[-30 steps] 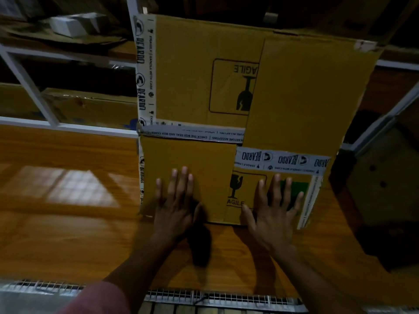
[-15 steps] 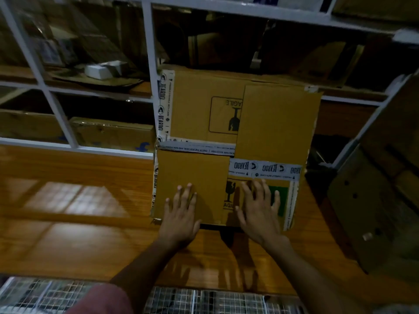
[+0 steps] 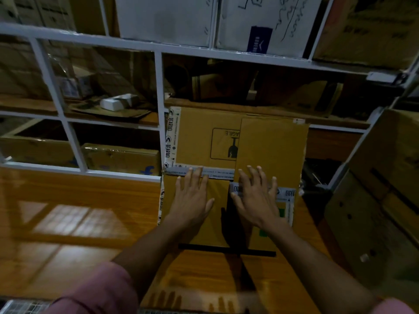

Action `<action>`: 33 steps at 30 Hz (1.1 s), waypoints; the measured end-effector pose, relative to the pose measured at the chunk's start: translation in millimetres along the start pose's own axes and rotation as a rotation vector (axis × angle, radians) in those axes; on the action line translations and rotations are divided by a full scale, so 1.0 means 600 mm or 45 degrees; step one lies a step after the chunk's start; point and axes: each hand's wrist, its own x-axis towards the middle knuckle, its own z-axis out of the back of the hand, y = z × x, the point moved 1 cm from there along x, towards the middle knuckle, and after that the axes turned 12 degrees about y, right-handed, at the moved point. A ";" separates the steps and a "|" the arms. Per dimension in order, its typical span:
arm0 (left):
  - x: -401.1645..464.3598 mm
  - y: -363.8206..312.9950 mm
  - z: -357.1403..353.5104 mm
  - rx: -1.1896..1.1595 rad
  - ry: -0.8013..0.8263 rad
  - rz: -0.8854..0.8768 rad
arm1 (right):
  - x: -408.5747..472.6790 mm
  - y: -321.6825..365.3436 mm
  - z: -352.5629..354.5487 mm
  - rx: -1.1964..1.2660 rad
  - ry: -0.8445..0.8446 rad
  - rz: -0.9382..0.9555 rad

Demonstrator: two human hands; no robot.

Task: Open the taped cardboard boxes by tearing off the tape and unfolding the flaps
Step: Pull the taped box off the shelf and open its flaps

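Cardboard box [image 3: 267, 146], still sealed with printed tape [image 3: 217, 171], lies flat on the wooden surface [image 3: 79, 218] against the white shelf frame [image 3: 158, 91]. Left hand [image 3: 192, 198] rests open, palm down, fingertips touching the tape strip. Right hand [image 3: 256, 196] lies open and spread just beside it, covering another strip.
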 end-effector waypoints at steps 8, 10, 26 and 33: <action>0.114 0.018 0.142 0.143 -0.125 -0.029 | 0.098 -0.020 0.111 -0.125 0.014 0.023; 0.142 0.022 0.174 0.183 -0.167 -0.050 | 0.122 -0.023 0.136 -0.134 0.036 0.034; 0.188 0.057 0.222 0.401 -0.209 -0.074 | 0.190 -0.033 0.171 -0.261 0.009 0.067; 0.043 0.034 0.176 0.480 -0.440 -0.108 | 0.109 -0.023 0.220 0.054 -0.235 0.036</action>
